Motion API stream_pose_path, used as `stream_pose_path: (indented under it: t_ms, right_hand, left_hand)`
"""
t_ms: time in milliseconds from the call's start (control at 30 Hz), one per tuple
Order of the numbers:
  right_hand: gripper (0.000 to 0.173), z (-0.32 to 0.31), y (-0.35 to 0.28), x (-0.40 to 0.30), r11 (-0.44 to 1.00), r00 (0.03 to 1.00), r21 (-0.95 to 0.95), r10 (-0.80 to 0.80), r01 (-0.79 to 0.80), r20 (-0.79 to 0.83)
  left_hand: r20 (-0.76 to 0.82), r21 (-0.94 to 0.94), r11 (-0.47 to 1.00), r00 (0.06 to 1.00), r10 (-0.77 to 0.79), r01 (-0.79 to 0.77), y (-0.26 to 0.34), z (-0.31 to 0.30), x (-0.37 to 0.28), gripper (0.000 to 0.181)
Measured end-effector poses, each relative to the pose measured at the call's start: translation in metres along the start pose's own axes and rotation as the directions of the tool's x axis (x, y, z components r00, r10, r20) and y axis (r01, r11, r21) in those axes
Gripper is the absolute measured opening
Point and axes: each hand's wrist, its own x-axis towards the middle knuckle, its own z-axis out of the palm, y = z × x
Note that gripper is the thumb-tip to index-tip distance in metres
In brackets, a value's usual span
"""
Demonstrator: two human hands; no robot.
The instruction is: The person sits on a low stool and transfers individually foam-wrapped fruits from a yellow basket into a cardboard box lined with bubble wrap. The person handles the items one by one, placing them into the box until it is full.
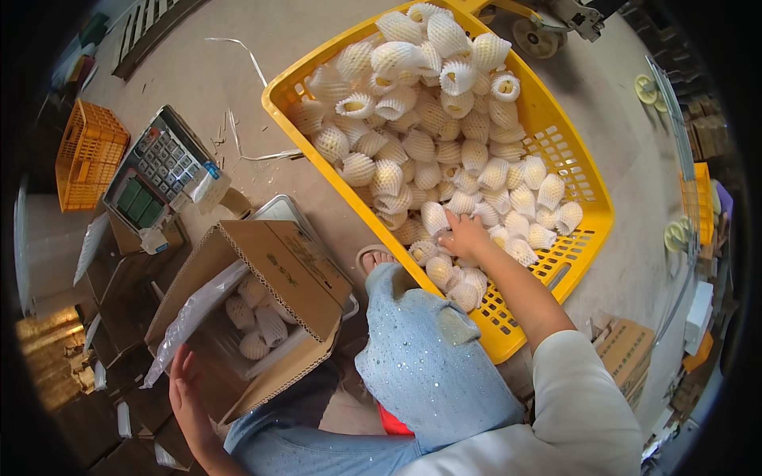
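Observation:
My right hand [465, 237] reaches into a large yellow plastic crate [580, 262] heaped with fruit in white foam net sleeves. Its fingers touch a sleeved fruit [434, 218] near the crate's near side; whether they grip it, I cannot tell. My left hand [186, 387], fingers apart and holding nothing, is at the left edge of an open cardboard box [280, 262]. Inside that box, several sleeved fruits [272, 326] lie at the bottom in a clear plastic liner [193, 315], which folds over the left rim.
A weighing scale's keypad and display unit [153, 172] stands behind the box, whose base is beside a metal platform [283, 208]. An orange crate [92, 157] and other cardboard boxes are at the left. A pallet-jack wheel [536, 38] is behind the yellow crate; a carton [628, 357] lies at the right.

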Motion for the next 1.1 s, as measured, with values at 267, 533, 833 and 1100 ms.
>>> stream_pose_path:
  t_ms: [267, 533, 833, 1100]
  right_hand:
    - [0.093, 0.019, 0.029, 0.051, 0.902, 1.0, 0.431, -0.013, 0.0, 0.027]
    - [0.104, 0.017, 0.013, 0.044, 0.817, 0.971, 0.571, -0.06, -0.086, 0.232]
    - [0.106, -0.002, 0.0, 0.061, 0.755, 0.87, 0.649, -0.254, -0.095, 0.423]
    - [0.075, -0.012, -0.004, 0.044, 0.7, 0.94, 0.71, -0.188, -0.076, 0.286]
  left_hand:
    - [-0.01, 0.031, 0.999, 0.999, -0.034, 0.034, 0.01, 0.009, -0.001, 0.062]
    - [-0.03, 0.044, 0.999, 0.999, -0.03, 0.031, 0.006, 0.0, -0.003, 0.061]
    - [0.017, 0.041, 0.999, 1.0, -0.002, 0.001, 0.004, -0.004, 0.001, 0.054]
    - [0.0, 0.049, 0.999, 1.0, 0.019, -0.019, -0.001, -0.008, -0.001, 0.05]
